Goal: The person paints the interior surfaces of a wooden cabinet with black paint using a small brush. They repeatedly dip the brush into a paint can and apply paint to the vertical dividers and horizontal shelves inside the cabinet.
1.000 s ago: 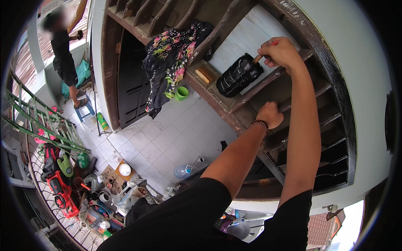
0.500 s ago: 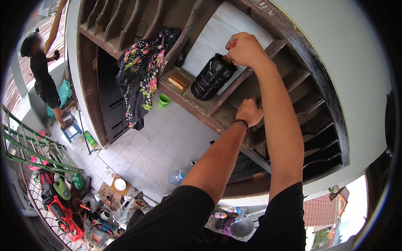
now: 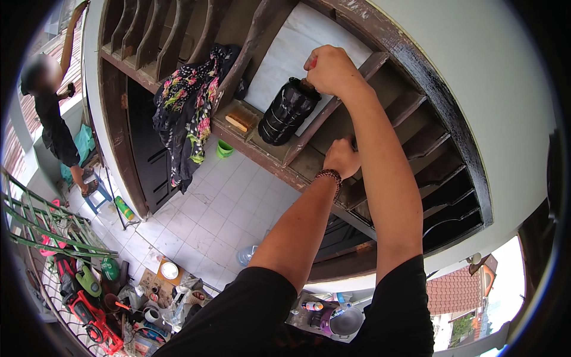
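My right hand [image 3: 333, 71] is closed on a paintbrush [image 3: 313, 63], its red handle end peeking out of the fist. The brush's lower part dips into the mouth of a cut-off plastic bottle [image 3: 289, 113] coated in black paint; its bristles are hidden. This bottle stands on the brown wooden ledge [image 3: 253, 138] of a slatted frame. Lower down, my left hand [image 3: 343, 158], with a beaded bracelet at the wrist, is closed around the edge of a wooden slat [image 3: 361, 141], partly hidden by my right forearm. A wood-handled brush or block [image 3: 237, 122] lies left of the bottle.
A floral black scarf [image 3: 193, 107] hangs over the frame at left. Glossy black covers the frame's right border [image 3: 443, 89]. Far below, tools and a red machine [image 3: 95, 318] clutter the tiled floor [image 3: 208, 208]. Another person [image 3: 56, 122] stands on a blue stool at far left.
The whole view has shifted slightly, so the frame and both hands appear a little further left. Both hands keep their grips, and the brush stays at the bottle's mouth.
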`<action>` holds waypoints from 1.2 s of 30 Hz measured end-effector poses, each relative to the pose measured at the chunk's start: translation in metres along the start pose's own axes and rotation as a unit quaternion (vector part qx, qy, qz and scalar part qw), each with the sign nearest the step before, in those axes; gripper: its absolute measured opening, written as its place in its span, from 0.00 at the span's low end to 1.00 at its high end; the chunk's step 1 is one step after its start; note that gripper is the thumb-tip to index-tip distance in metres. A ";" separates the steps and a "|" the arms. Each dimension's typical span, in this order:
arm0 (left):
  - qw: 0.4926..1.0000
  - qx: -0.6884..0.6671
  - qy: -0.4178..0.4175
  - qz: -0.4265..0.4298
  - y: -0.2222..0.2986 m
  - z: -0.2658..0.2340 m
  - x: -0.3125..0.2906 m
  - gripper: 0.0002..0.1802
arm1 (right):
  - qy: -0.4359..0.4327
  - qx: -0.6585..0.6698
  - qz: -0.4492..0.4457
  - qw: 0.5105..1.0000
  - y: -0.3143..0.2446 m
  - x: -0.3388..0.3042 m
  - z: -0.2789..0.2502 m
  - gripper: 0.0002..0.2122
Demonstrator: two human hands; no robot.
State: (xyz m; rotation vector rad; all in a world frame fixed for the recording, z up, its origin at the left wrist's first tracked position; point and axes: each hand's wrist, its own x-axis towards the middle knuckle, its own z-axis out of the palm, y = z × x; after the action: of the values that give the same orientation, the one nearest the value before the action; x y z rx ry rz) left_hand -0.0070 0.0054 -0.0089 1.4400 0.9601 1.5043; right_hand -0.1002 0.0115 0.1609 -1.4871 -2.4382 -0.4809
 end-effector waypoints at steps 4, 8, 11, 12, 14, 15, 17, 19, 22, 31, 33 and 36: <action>1.000 0.004 0.003 0.009 0.002 -0.001 -0.002 0.28 | 0.010 0.006 -0.015 1.000 -0.002 -0.005 -0.008 0.11; 1.000 0.014 0.019 0.015 -0.004 0.002 0.003 0.27 | 0.011 0.014 -0.011 1.000 -0.002 -0.006 -0.012 0.11; 0.999 0.025 0.021 0.034 -0.008 0.004 0.007 0.27 | 0.018 0.011 -0.021 1.000 -0.002 -0.006 -0.010 0.11; 0.999 0.021 0.016 0.024 -0.005 0.003 0.005 0.27 | 0.021 0.010 -0.028 0.999 0.000 -0.008 -0.009 0.11; 1.000 0.013 0.007 0.003 -0.001 0.002 0.003 0.28 | 0.022 0.011 -0.031 0.999 0.002 -0.010 -0.009 0.11; 1.000 0.009 0.005 -0.002 0.002 0.001 0.001 0.27 | 0.020 0.012 -0.028 0.999 0.002 -0.011 -0.009 0.11; 1.000 0.002 0.000 -0.015 0.006 0.001 -0.002 0.27 | 0.021 0.013 -0.024 0.999 0.003 -0.014 -0.010 0.12; 1.000 0.018 0.010 0.000 0.001 0.002 0.002 0.25 | 0.031 0.014 -0.030 0.999 0.001 -0.015 -0.013 0.12; 0.999 0.035 0.013 0.001 -0.006 0.004 0.008 0.24 | 0.041 0.043 -0.030 0.998 -0.002 -0.023 -0.023 0.12; 0.998 0.038 0.008 0.041 -0.013 0.008 0.012 0.23 | -0.043 0.068 -0.035 0.996 0.004 -0.016 -0.014 0.12; 0.999 0.023 0.003 0.041 -0.009 0.009 0.007 0.23 | 0.022 0.057 -0.058 0.996 0.014 -0.017 -0.005 0.11; 0.999 0.031 0.009 0.042 -0.010 0.010 0.008 0.23 | 0.068 0.073 -0.094 0.991 0.019 -0.019 -0.007 0.11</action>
State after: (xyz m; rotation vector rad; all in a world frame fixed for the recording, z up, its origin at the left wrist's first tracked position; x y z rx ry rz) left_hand 0.0037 0.0164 -0.0142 1.5286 0.9754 1.5637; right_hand -0.0742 0.0017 0.1634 -1.1354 -2.4574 -0.4155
